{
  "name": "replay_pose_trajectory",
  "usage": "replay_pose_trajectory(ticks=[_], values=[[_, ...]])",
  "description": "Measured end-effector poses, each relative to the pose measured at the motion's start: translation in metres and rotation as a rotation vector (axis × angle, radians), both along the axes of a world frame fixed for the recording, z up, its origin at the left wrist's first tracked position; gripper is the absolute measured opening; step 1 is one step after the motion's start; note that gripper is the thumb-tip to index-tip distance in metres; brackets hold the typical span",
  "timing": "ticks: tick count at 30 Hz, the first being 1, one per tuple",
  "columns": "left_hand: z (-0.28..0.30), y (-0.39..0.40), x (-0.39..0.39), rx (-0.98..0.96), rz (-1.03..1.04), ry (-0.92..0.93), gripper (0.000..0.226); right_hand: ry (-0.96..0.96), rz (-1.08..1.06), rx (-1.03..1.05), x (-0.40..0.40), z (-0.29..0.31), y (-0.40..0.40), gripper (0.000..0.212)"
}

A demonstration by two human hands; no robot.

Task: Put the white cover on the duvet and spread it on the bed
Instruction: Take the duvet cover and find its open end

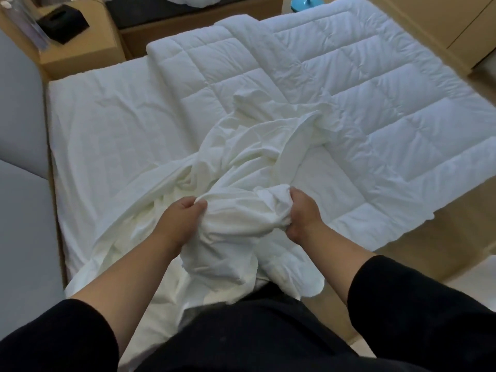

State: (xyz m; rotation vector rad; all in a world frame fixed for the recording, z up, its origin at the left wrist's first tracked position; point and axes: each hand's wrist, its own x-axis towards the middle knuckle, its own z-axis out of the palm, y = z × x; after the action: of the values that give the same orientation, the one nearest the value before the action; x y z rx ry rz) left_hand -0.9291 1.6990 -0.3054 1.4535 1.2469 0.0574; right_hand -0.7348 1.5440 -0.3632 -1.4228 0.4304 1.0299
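Lying bunched at the near edge of the bed: one white cover, crumpled, trailing from the person's lap up toward the middle of the mattress and overlapping the edge of the duvet.
Left hand: grip closed, fingers curled into a gathered fold on the cover's left side.
Right hand: grip closed likewise, clutching a wad of the same cover on its right side; both forearms bare, black sleeves pushed up.
Duvet: white, quilted in squares, spread over the right and far part of the bed, its far left corner folded back on itself, its right edge hanging past the mattress.
Bedside surface: tan, at the far left, carrying a black box.
Headboard: grey, padded, along the left.
Blue stand base: beyond the far edge.
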Motion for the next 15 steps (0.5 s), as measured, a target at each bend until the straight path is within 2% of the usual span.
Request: replay_pose_trajectory(ticks=[3, 5, 6, 8, 9, 10, 11, 12, 13, 15], values=[[-0.007, -0.017, -0.039, 0.005, -0.235, 0.078, 0.024, -0.127, 0.118, -0.090, -0.010, 0.020, -0.041, 0.052], [-0.015, -0.030, -0.056, -0.019, -0.334, 0.090, 0.017, -0.261, 0.405, -0.238, -0.021, 0.037, -0.073, 0.060], [-0.019, -0.035, -0.061, -0.022, -0.378, 0.099, 0.015, -0.309, 0.616, -0.357, -0.026, 0.046, -0.089, 0.060], [-0.021, -0.046, -0.071, 0.017, -0.492, 0.113, 0.013, -0.385, 1.130, -0.777, -0.036, 0.061, -0.117, 0.076], [-0.021, -0.049, -0.076, 0.047, -0.542, 0.121, 0.013, -0.430, 1.303, -0.986, -0.038, 0.065, -0.133, 0.077], [-0.021, -0.051, -0.080, 0.066, -0.576, 0.130, 0.013, -0.491, 1.375, -1.143, -0.035, 0.063, -0.150, 0.065], [-0.023, -0.051, -0.084, 0.076, -0.592, 0.136, 0.014, -0.566, 1.334, -1.234, -0.031, 0.061, -0.168, 0.046], [-0.026, -0.052, -0.088, 0.082, -0.595, 0.146, 0.014, -0.634, 1.203, -1.288, -0.025, 0.058, -0.187, 0.028], [-0.029, -0.052, -0.092, 0.090, -0.599, 0.151, 0.013, -0.698, 1.049, -1.322, -0.022, 0.057, -0.206, 0.020], [-0.038, -0.054, -0.101, 0.092, -0.602, 0.167, 0.011, -0.763, 0.837, -1.369, -0.020, 0.056, -0.231, 0.018]])
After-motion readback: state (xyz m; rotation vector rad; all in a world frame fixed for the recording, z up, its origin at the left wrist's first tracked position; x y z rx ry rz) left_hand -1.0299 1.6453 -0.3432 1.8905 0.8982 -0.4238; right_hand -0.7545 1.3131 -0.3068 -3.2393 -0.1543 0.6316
